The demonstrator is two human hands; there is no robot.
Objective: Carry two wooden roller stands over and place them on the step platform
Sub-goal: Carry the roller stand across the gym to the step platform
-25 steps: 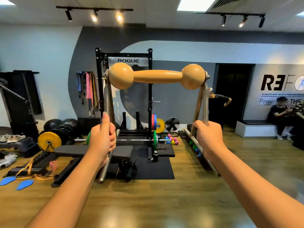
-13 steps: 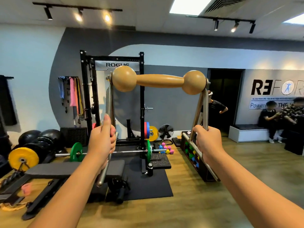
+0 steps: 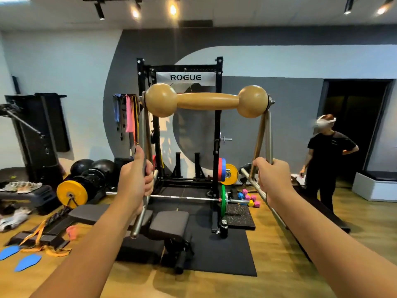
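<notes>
Arms stretched forward, left hand (image 3: 135,181) fisted round left legs of wooden roller stand (image 3: 206,101), thumb up; right hand (image 3: 274,179) clenched round right legs; stand was held aloft before squat rack (image 3: 180,117).

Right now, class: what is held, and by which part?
Both hands hold one wooden roller stand by its metal legs: left hand one side, right hand the other.
</notes>
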